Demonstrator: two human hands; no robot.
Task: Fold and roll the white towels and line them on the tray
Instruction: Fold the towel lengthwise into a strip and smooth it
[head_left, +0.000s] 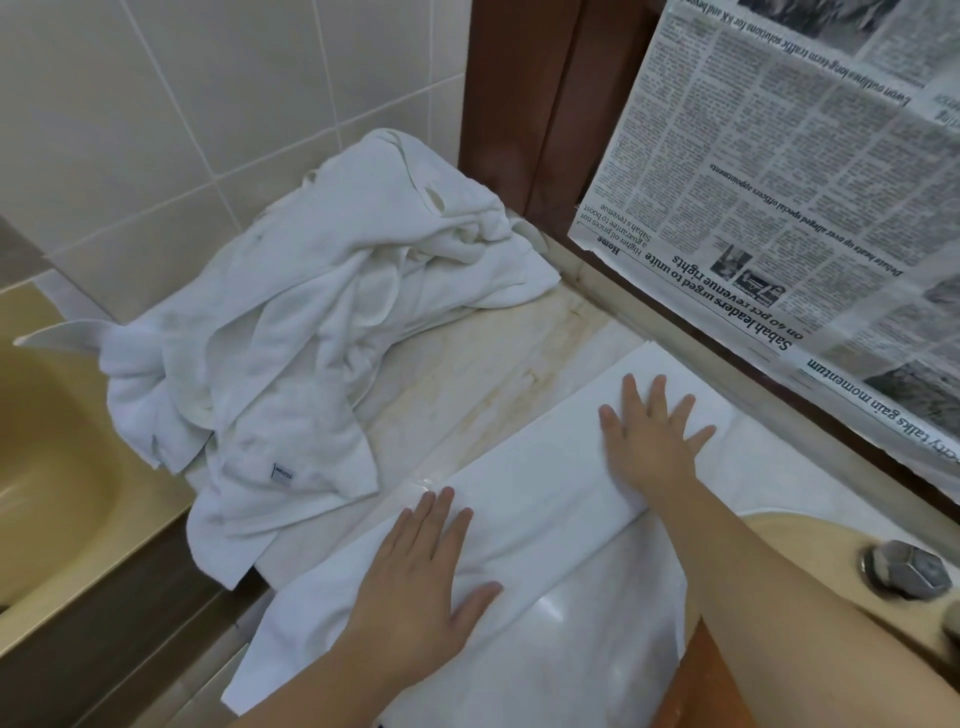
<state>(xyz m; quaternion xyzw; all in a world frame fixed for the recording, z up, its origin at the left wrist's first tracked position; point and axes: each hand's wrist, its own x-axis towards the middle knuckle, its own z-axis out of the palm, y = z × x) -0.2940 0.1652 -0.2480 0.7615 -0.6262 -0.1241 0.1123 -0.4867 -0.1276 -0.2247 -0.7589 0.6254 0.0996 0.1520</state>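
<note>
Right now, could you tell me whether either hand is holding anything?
Nothing is held: the left hand and right hand press flat, fingers straight, on the folded towel.

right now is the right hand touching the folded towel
Touching. The head view shows the right hand lying flat with spread fingers on the folded towel, no gap visible beneath it.

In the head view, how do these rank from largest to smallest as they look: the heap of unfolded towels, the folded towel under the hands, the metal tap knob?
1. Heap of towels
2. Folded towel, close to the heap; nearer the camera, so unsure
3. Tap knob
</note>
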